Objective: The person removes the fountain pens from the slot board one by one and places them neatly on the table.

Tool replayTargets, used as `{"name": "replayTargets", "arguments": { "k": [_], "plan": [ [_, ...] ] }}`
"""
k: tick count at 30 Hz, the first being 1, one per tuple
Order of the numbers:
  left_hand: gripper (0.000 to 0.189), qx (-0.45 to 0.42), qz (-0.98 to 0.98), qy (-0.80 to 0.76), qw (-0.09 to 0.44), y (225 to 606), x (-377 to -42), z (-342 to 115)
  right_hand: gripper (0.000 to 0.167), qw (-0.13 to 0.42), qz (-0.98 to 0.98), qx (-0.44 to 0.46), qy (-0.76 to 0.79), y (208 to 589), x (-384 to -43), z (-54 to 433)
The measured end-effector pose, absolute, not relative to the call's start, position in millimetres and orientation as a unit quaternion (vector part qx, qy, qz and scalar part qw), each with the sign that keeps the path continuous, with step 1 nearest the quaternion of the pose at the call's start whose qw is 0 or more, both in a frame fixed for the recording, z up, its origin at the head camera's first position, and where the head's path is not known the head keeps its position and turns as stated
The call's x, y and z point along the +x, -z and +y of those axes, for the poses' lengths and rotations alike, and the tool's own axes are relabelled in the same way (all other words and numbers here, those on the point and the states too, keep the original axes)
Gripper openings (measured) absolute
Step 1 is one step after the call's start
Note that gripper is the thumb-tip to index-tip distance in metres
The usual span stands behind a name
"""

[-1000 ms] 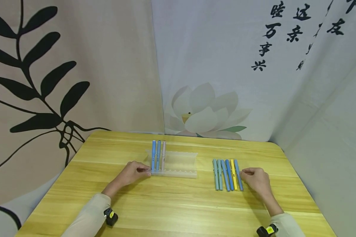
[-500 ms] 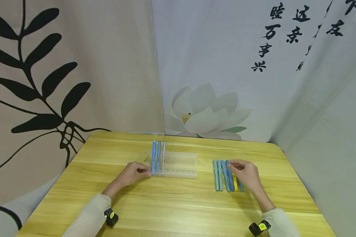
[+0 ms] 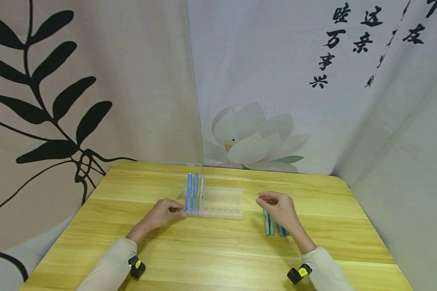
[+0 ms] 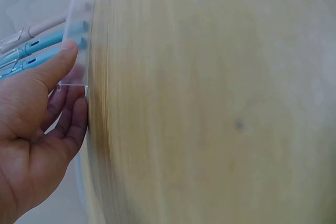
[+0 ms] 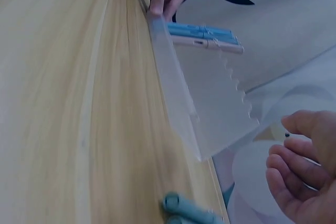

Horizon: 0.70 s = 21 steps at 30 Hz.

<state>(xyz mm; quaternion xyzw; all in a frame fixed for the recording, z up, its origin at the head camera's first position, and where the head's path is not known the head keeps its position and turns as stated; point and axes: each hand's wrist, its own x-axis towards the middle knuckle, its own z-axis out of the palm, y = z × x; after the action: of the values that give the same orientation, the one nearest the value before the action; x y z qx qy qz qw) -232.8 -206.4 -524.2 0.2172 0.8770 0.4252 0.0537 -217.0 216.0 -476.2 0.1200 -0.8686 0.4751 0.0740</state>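
My left hand point(image 3: 164, 213) pinches the left front corner of a clear plastic pen rack point(image 3: 223, 199). In the left wrist view the thumb point(image 4: 65, 59) presses on the rack's edge, with the fingers curled beneath. Two blue pens point(image 3: 189, 193) and one pale pink pen point(image 3: 202, 194) lie side by side in the rack's left end. My right hand point(image 3: 279, 208) hovers over the upper ends of a row of pens, fingers loosely bent and holding nothing. Two green pens point(image 3: 267, 224) and some blue pens point(image 3: 281, 230) show below it; the hand and wrist cover the others.
The wooden table point(image 3: 204, 250) runs back to a fabric curtain point(image 3: 262, 81) printed with a flower and writing. Scalloped notches point(image 5: 239, 85) line the rack's edge in the right wrist view. A black wrist camera point(image 3: 295, 275) sits on the right sleeve.
My right hand has moved left across the loose pens, from beside the rightmost blue one to above the green ones. The left hand and the rack stay in place.
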Motion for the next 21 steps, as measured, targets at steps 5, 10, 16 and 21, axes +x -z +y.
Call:
{"name": "replayTargets", "arguments": {
  "k": [5, 10, 16, 21],
  "plan": [
    [0.030, 0.216, 0.876, -0.427, 0.057, 524.8, -233.3, -206.4, 0.029, 0.074, -0.864, 0.135, -0.479, 473.9, -220.7, 195.9],
    [0.031, 0.210, 0.877, -0.427, 0.060, 525.4, -233.5, -207.0, 0.026, 0.074, -0.855, 0.155, -0.489, 472.2, -223.6, 175.2],
    [0.031, 0.210, 0.881, -0.419, 0.057, 524.5, -233.1, -206.6, 0.026, 0.062, -0.841, 0.166, -0.512, 471.6, -226.9, 152.4],
    [0.029, 0.213, 0.880, -0.420, 0.059, 524.3, -233.0, -206.3, 0.023, 0.054, -0.834, 0.170, -0.522, 474.9, -230.1, 132.1]
  ]
}}
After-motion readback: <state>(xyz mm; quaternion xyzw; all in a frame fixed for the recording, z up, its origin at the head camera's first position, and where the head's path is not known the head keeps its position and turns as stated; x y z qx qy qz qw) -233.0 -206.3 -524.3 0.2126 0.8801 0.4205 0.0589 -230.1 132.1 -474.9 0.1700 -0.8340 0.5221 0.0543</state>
